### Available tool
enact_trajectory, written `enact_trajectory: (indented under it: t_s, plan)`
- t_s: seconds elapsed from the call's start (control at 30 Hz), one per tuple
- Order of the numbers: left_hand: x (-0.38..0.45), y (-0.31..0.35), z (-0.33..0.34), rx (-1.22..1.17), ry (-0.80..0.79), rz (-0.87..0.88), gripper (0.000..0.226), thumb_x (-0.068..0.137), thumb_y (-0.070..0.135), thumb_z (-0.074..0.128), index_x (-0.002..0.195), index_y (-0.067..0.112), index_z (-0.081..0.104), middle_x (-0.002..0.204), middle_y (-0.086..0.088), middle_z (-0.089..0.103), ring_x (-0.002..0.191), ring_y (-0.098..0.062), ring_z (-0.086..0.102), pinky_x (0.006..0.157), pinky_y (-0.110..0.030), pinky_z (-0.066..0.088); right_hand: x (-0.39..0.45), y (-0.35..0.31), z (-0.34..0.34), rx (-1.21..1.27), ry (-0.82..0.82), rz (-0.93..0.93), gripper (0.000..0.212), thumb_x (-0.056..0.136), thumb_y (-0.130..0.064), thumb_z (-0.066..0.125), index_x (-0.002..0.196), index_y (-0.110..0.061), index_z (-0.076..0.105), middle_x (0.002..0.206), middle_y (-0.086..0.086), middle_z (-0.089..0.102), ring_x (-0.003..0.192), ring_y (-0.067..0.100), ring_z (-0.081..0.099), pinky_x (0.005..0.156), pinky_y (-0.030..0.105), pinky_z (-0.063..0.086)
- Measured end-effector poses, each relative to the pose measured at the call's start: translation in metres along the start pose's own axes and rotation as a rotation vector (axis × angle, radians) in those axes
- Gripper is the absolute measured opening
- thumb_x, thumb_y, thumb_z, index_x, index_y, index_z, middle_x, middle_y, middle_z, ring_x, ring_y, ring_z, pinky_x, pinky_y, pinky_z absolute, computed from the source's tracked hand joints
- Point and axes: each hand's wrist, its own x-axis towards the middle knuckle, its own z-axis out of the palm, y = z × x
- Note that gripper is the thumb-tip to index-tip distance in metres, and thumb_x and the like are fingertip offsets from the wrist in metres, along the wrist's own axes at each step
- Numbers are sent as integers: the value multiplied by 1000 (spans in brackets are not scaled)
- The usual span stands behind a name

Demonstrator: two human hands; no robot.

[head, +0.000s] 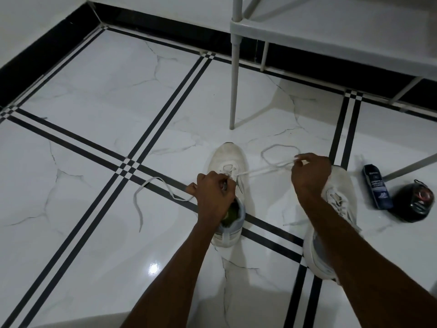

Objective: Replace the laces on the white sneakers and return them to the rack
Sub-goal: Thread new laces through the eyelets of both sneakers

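Two white sneakers stand on the tiled floor. The left sneaker points away from me, and my left hand is closed over its tongue and eyelets. A white lace runs taut from its front eyelets to my right hand, which pinches it; the lace's far end loops on the floor beyond. The lace's other end trails loose on the floor to the left. The right sneaker, laced, lies under my right forearm.
A white shoe rack stands at the back right, one leg just beyond the left sneaker. A dark blue cleaner bottle and a round black tin lie at the right. Black skirting runs along the wall.
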Motion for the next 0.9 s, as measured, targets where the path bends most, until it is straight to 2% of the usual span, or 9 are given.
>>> enact_trajectory:
  t_s: [0.07,0.13,0.27,0.43,0.5,0.6,0.67,0.77,0.9]
  plan:
    - [0,2,2,4,-6,23,30,92,39,56,66,26,65,69,8,59,87,-19,51,74,-36,17,-6,-3,1,-59,-209,-95,43,82,2,74,123,0,63,126,16,56,103,18,57,84,2,37]
    - [1,1,2,0,-4,21,30,91,41,56,67,27,67,69,9,60,87,-17,52,74,-36,17,-18,-5,15,-143,-468,-289,62,78,3,71,137,-7,54,139,12,48,119,25,49,100,24,37]
    - [1,1,1,-4,2,27,29,90,46,54,73,28,71,74,10,63,89,-17,54,76,-35,18,-35,-22,27,-419,-772,-364,31,87,-18,63,115,-28,64,129,-4,58,125,28,41,98,38,31]
    - [17,1,-7,-157,-28,78,28,85,44,64,109,31,66,103,10,65,103,-16,55,89,-36,34,-22,-29,7,-406,-1035,-244,6,92,-28,66,95,-22,64,94,1,74,84,17,66,78,31,53]
    - [41,3,-10,-226,-276,162,53,78,53,70,126,35,59,122,13,62,118,-19,52,100,-43,42,-5,-44,-15,-173,-1047,-140,11,91,-23,71,97,-14,66,85,5,75,65,13,62,55,22,48]
    - [71,23,-20,-227,-604,298,52,75,66,72,119,38,67,120,17,67,117,-12,59,102,-49,48,11,-69,-39,79,-1006,-51,23,92,-30,69,101,-9,62,83,5,76,59,15,50,50,23,39]
    - [79,36,-24,-273,-582,272,31,79,62,71,97,37,75,103,17,73,103,-5,65,98,-50,49,16,-76,-45,64,-1004,-45,27,93,-34,68,101,-9,62,84,2,77,59,14,47,50,23,37]
    - [80,26,-23,-203,-224,70,8,87,45,67,90,38,69,90,21,70,89,4,62,99,-47,42,17,-74,-45,51,-1025,-39,27,93,-34,68,100,-8,64,86,0,77,60,12,45,50,23,36]
    - [66,26,-21,-350,-415,118,63,79,55,77,135,47,52,135,12,60,124,-10,55,101,-39,43,10,-71,-36,71,-1036,-28,27,91,-34,69,102,-9,65,88,2,77,62,12,46,54,26,37]
